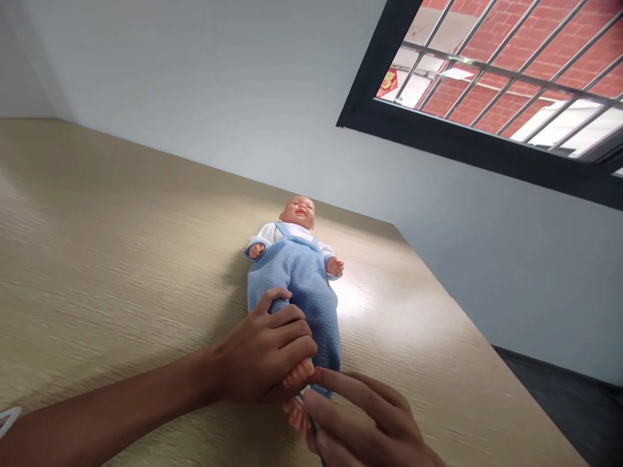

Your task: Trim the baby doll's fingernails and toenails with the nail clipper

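Home room: wooden table (121,259), barred window (511,71)

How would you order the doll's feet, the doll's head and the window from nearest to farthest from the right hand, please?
1. doll's feet: right at the fingertips of the right hand, low in the picture.
2. doll's head: farther up the table, toward the wall.
3. window: farthest, in the wall at upper right.

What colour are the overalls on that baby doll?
Light blue fleece overalls, worn over a white shirt; the head view shows it best.
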The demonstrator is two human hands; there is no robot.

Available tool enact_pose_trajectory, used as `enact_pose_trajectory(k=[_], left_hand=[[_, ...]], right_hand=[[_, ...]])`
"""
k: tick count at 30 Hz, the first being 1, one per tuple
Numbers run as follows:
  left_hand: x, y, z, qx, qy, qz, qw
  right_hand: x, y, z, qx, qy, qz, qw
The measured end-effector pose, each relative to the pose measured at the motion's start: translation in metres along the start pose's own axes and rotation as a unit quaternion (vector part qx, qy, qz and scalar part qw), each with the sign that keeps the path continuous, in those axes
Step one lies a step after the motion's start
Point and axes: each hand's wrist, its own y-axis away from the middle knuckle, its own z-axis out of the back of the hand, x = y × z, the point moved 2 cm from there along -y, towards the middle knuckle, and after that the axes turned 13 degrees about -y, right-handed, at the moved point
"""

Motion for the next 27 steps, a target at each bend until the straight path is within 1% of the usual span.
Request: enact_pose_trajectory(k=[3,5,9,11,13,14,16,19,23,27], left_hand=[[0.0,-0.001,0.0,0.002,-0.004,-0.002,1.0],[0.001,-0.001,0.0,0.001,-0.004,-0.001,1.0],[0.001,-0.001,0.0,-0.001,0.0,0.0,1.0],[0.001,-0.001,0.0,0.0,0.0,-0.002,1.0],[0.001,0.0,-0.001,0.0,0.0,-0.005,1.0],[0.002,0.0,-0.001,-0.002,0.001,-0.006,1.0],[0.002,0.0,-0.002,-0.006,0.003,-0.008,1.0],[0.001,0.001,-0.002,-0.006,0.005,-0.006,1.0],[0.0,0.0,0.0,0.006,0.001,0.006,1.0],[-0.001,0.0,0.001,0.001,0.001,0.007,1.0]], right_hand=[[-0.003,0.01,-0.004,-0.071,-0.022,-0.027,0.997],[-0.003,0.012,-0.008,-0.078,-0.022,-0.023,0.996],[0.001,0.004,-0.009,-0.038,-0.001,0.022,0.999],[0.004,-0.001,-0.005,0.002,0.016,0.014,1.0],[0.006,-0.005,-0.002,0.04,0.026,-0.009,0.999],[0.007,-0.006,-0.001,0.048,0.031,-0.024,0.998],[0.008,-0.006,0.0,0.038,0.041,-0.035,0.998],[0.01,-0.006,-0.001,0.029,0.055,-0.021,0.998],[0.01,-0.007,-0.004,0.066,0.072,-0.008,0.995],[0.013,0.0,-0.008,0.082,0.102,0.036,0.991]])
